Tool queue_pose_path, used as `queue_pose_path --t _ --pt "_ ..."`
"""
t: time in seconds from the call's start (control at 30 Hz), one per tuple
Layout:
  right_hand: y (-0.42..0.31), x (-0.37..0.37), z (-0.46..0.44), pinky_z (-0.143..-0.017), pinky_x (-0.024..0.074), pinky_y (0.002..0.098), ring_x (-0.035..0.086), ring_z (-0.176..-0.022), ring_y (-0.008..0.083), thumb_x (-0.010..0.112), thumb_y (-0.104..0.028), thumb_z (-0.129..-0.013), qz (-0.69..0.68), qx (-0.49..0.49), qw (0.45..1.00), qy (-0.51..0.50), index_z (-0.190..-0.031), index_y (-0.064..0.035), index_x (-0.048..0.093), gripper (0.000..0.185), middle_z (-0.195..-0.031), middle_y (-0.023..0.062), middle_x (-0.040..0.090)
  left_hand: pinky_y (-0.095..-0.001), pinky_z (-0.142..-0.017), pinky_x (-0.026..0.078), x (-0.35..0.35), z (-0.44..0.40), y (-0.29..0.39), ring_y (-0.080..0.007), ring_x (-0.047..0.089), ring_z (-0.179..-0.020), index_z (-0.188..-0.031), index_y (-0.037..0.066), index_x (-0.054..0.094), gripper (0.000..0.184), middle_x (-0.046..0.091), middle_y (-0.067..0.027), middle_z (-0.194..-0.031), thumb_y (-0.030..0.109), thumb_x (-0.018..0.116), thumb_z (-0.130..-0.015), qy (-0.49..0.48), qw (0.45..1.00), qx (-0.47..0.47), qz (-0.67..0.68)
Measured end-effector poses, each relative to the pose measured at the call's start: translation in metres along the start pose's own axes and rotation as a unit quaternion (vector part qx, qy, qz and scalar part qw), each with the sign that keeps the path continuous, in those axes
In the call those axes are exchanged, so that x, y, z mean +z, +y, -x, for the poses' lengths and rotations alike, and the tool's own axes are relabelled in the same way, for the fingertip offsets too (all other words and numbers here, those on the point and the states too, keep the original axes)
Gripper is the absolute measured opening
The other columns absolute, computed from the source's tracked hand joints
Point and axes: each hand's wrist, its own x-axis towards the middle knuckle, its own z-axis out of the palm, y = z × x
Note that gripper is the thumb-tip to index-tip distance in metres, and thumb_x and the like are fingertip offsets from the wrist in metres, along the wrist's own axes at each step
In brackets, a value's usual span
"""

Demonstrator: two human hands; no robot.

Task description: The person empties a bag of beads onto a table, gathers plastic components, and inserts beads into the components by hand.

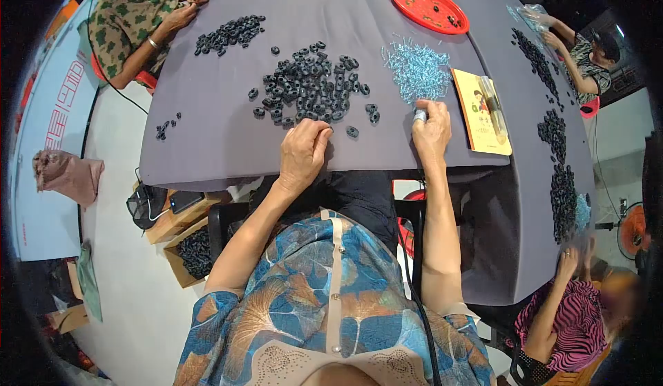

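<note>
My left hand is closed at the near edge of a heap of small black plastic pieces with holes. A bit of black shows at its thumb and fingertip, so it appears to pinch one of these pieces. One loose black piece lies just to its right. My right hand is closed, its fingertips at the near edge of a pile of small clear-blue pieces. A whitish wrap covers one of its fingers. Whatever its fingertips pinch is too small to make out.
A yellow booklet with a clear tube on it lies right of the blue pile. Beyond is a red tray. Co-workers sit around the grey-covered table. A box of black pieces stands on the floor.
</note>
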Motion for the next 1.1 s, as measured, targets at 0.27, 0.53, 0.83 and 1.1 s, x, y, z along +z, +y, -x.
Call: queue_pose_path --t 0.27,0.53,0.83,1.1 --pt "0.005 -0.003 0.002 -0.078 0.0398 0.0417 0.054 -0.089 0.0298 0.055 -0.009 -0.076 0.083 0.033 0.996 -0.022 -0.090 -0.0100 0.064 0.017 -0.091 0.0105 0.058 -0.0338 -0.063 0.043 0.001 -0.001 0.000 -0.0245 0.054 -0.067 -0.094 0.005 0.061 0.012 0.055 -0.0086 -0.075 0.006 0.058 -0.083 0.024 0.998 -0.029 0.059" --pt "0.011 -0.010 -0.001 -0.080 0.0392 0.0416 0.052 -0.087 0.0302 0.053 -0.005 -0.074 0.003 0.029 0.999 -0.026 -0.090 -0.0091 0.064 0.019 -0.089 0.0109 0.057 -0.0286 -0.059 0.042 -0.001 -0.001 -0.005 -0.0202 0.052 -0.063 -0.103 0.005 0.062 0.023 0.053 -0.0089 -0.074 -0.003 0.054 -0.082 0.034 0.994 -0.040 0.094" --pt "0.003 -0.010 0.002 -0.079 0.0371 0.0409 0.051 -0.088 0.0303 0.060 -0.012 -0.076 0.058 -0.013 0.997 -0.058 -0.091 -0.0103 0.065 0.016 -0.089 0.0106 0.058 -0.0250 -0.055 0.039 -0.001 0.000 -0.005 -0.0126 0.048 -0.061 -0.101 0.002 0.061 0.018 0.054 -0.0065 -0.073 -0.001 0.056 -0.084 0.023 0.996 -0.019 0.078" --pt "0.006 -0.004 -0.001 -0.079 0.0365 0.0425 0.052 -0.089 0.0316 0.058 -0.010 -0.078 0.080 0.011 0.994 -0.075 -0.091 -0.0046 0.060 0.014 -0.090 0.0120 0.059 -0.0345 -0.062 0.042 0.000 -0.002 -0.002 -0.0245 0.054 -0.066 -0.090 0.005 0.062 0.014 0.055 -0.0078 -0.071 0.004 0.063 -0.076 0.008 0.999 0.033 0.013"
